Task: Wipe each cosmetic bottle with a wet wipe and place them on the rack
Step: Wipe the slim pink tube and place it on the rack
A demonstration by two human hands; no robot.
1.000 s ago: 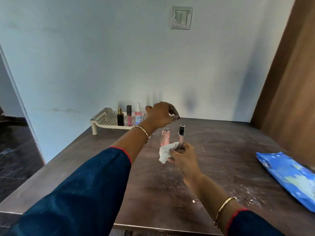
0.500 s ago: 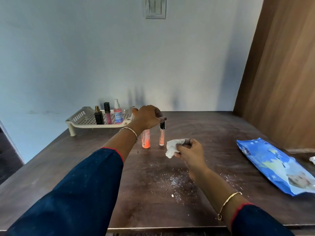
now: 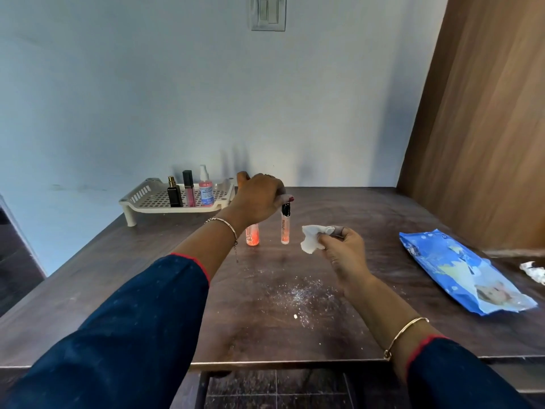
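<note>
Gripping the black cap of a slim glass vial (image 3: 285,228), the left hand (image 3: 256,202) was observed at the centre of the frame, its fingers closed on the top of the vial. Whether the vial's base rested on the table (image 3: 368,208) or hung just above it could not be told. A stubby pink bottle (image 3: 252,235) stood just left of the vial, partly hidden under the same hand. The right hand (image 3: 343,252), right of centre, was pinched shut on a crumpled wet wipe (image 3: 309,239).

It was judged that the vial should be held upright by its cap, brought to the wipe, and rubbed along its full length before being carried to the rack (image 3: 153,199) at the upper left.

Counted: three bottles on the rack, namely a black perfume bottle (image 3: 174,193), a pink lip gloss tube (image 3: 189,190) and a pink spray bottle (image 3: 206,188); two bottles on the table; one wipe in hand; one blue wipe packet (image 3: 460,270) at the right; one used wipe (image 3: 533,271) at the right edge.
</note>
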